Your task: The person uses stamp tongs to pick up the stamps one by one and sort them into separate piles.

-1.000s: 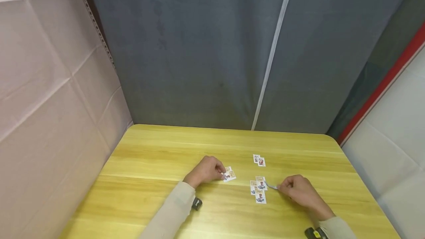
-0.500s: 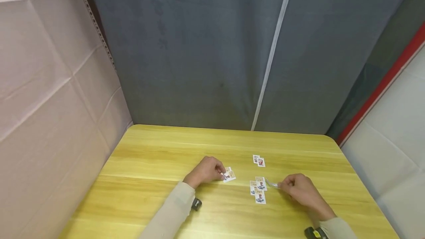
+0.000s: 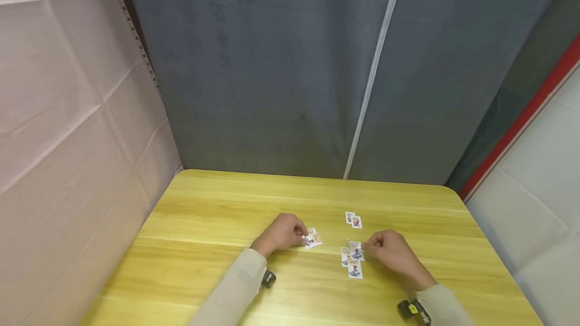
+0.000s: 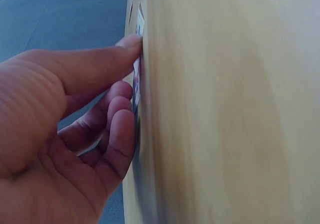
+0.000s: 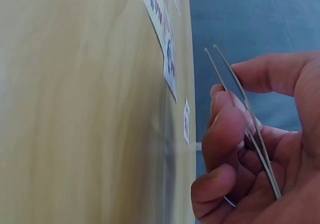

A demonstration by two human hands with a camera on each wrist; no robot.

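Head view shows a yellow wooden table (image 3: 217, 215) set against a grey curtain (image 3: 272, 64), with a pale pink sheet (image 3: 68, 89) hanging on the left side. Both forearms in beige sleeves (image 3: 235, 286) reach onto the tabletop, each wrist carrying a small black camera (image 3: 269, 279). The left hand (image 3: 281, 233) rests on the wood with its fingers curled, and the thumb and fingertips press down on a small pair of stamps (image 3: 312, 239) at the hand's right edge; the left wrist view confirms the thumb tip (image 4: 131, 42) bearing on the paper against the table. The right hand (image 3: 388, 252) lies just beside a cluster of stamps (image 3: 352, 258) near the table's middle, its fingers closed round thin metal tweezers (image 5: 240, 114). In the right wrist view the two tweezer blades stand slightly parted, pinched between thumb and forefinger, their tips clear of the wood and holding nothing that can be made out. Farther from the person, well apart from either hand, lies another pair of stamps (image 3: 354, 219), flat on the wood
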